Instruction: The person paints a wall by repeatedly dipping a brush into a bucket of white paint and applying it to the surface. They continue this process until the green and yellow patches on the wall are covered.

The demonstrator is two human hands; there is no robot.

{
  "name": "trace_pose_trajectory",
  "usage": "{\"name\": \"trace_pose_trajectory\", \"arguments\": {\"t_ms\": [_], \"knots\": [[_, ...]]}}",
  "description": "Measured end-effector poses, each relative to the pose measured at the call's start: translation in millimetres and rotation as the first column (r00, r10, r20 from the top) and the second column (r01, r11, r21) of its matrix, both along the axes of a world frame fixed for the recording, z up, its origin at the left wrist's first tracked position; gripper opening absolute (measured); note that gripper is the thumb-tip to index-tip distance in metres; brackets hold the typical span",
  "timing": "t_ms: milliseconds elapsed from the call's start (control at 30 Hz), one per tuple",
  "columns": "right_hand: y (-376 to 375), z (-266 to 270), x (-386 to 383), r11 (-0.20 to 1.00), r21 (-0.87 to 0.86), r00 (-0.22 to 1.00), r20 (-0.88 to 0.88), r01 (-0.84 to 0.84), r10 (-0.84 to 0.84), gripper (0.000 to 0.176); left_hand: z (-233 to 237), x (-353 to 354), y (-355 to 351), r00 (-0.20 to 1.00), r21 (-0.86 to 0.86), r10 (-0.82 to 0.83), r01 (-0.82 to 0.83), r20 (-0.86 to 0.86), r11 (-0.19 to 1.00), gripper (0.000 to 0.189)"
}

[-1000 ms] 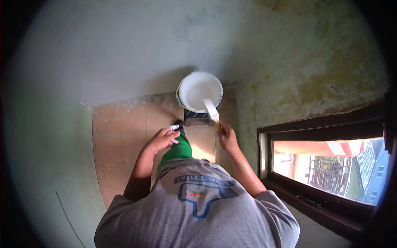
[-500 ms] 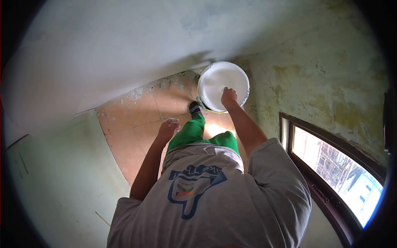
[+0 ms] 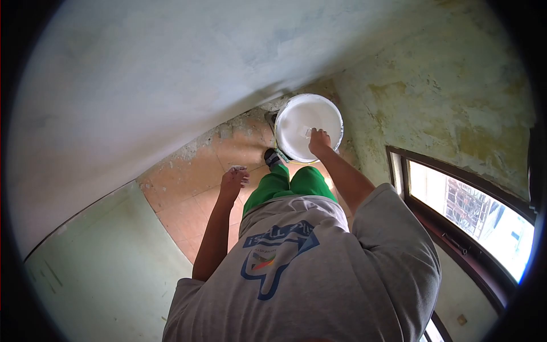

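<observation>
A round white bucket stands in the corner, its inside coated with a smooth white material. Over its mouth, my right hand is closed in a fist. A small pale edge shows beside the fingers, but I cannot tell what the hand grips. My left hand hangs in the air left of my legs, holding nothing. Its fingers are loosely bent and apart, with white smears on them.
Orange floor tiles run along the whitish wall, with crumbled debris at its base. To the right, a stained greenish wall holds a dark-framed window. My shoe is close to the bucket.
My right hand stays over the bucket, with its fist turned slightly. The left hand's fingers have spread a little. The view has shifted, and both knees now show side by side.
</observation>
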State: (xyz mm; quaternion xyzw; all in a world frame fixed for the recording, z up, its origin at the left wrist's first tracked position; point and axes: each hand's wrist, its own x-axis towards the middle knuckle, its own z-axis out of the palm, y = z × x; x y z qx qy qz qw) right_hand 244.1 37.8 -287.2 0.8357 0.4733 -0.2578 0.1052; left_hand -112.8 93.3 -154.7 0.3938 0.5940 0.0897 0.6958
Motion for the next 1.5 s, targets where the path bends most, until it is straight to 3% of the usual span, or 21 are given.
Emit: {"name": "trace_pose_trajectory", "arguments": {"t_ms": [100,167,200,267,300,367,400,433,533,667,733,767,833,867,900,967,1100,1167,1367,1467,1500], "knots": [[-13,34,18,0.997,0.035,0.995,-0.068,0.075,-0.073,0.032,4,18,15,0.998,0.015,-0.056,0.055,0.040,0.998,0.026],[-21,55,34,0.953,0.084,0.928,-0.265,0.292,-0.261,0.036,10,32,23,0.995,0.017,-0.068,0.067,0.071,0.998,0.027],[-27,57,44,0.951,0.099,0.931,-0.254,0.294,-0.261,0.036,12,40,27,0.994,0.058,-0.064,0.059,0.090,0.997,0.027],[-38,55,66,0.876,0.117,0.784,-0.513,0.468,-0.350,0.036,21,58,36,0.993,0.119,-0.057,0.044,0.106,0.992,0.026],[-40,63,76,0.874,0.135,0.790,-0.507,0.467,-0.344,0.036,27,67,39,0.991,0.134,-0.059,0.043,0.118,0.990,0.026],[-47,78,96,0.732,-0.021,0.429,-0.799,0.681,-0.422,0.016,41,83,42,0.985,0.183,-0.044,0.013,0.168,0.983,0.027],[-49,97,104,0.728,-0.062,0.353,-0.844,0.683,-0.403,0.018,48,91,41,0.981,0.196,-0.032,-0.007,0.193,0.981,0.026],[-51,112,110,0.729,-0.037,0.363,-0.849,0.684,-0.384,0.018,55,101,40,0.978,0.218,-0.037,-0.009,0.204,0.976,0.026],[-49,160,125,0.656,-0.252,-0.108,-0.962,0.711,-0.253,0.022,79,131,38,0.966,0.276,-0.037,-0.037,0.256,0.960,0.028],[-37,234,153,0.650,-0.036,0.000,-0.998,0.759,-0.055,0.018,129,174,24,0.941,0.285,0.041,-0.143,0.335,0.948,0.027],[-31,280,167,0.637,0.169,0.153,-0.985,0.752,0.081,0.016,159,193,16,0.924,0.342,0.025,-0.167,0.382,0.925,0.026],[-22,293,176,0.630,0.194,0.160,-0.981,0.752,0.111,0.016,174,202,13,0.915,0.349,0.031,-0.184,0.402,0.919,0.025],[-11,309,190,0.434,0.591,0.490,-0.806,0.680,0.331,0.013,206,218,3,0.907,0.416,-0.012,-0.181,0.421,0.891,0.024],[-4,317,200,0.382,0.691,0.599,-0.723,0.613,0.346,0.020,219,221,-4,0.900,0.459,-0.045,-0.177,0.433,0.870,0.023],[2,332,204,0.377,0.687,0.590,-0.727,0.622,0.352,0.020,229,221,-9,0.905,0.468,-0.049,-0.172,0.422,0.867,0.023],[12,371,204,0.128,0.920,0.898,-0.389,0.369,0.205,0.030,245,223,-17,0.868,0.522,-0.138,-0.154,0.477,0.839,0.026],[36,399,219,0.046,0.934,0.917,-0.356,0.354,0.180,0.038,256,232,-32,0.877,0.529,-0.074,-0.217,0.474,0.821,0.019],[50,402,224,-0.018,0.965,0.957,-0.255,0.260,0.140,0.039,250,232,-36,0.873,0.503,-0.040,-0.243,0.486,0.829,0.017],[77,411,223,-0.053,0.982,0.976,-0.173,0.181,0.133,0.038,238,233,-51,0.876,0.489,0.028,-0.295,0.481,0.821,0.016],[71,418,220,0.096,0.986,0.988,-0.145,0.139,0.062,0.037,234,230,-55,0.874,0.485,0.021,-0.289,0.486,0.826,0.020],[65,423,218,0.095,0.986,0.987,-0.147,0.141,0.068,0.037,234,229,-56,0.875,0.487,0.025,-0.293,0.483,0.823,0.020]]}}
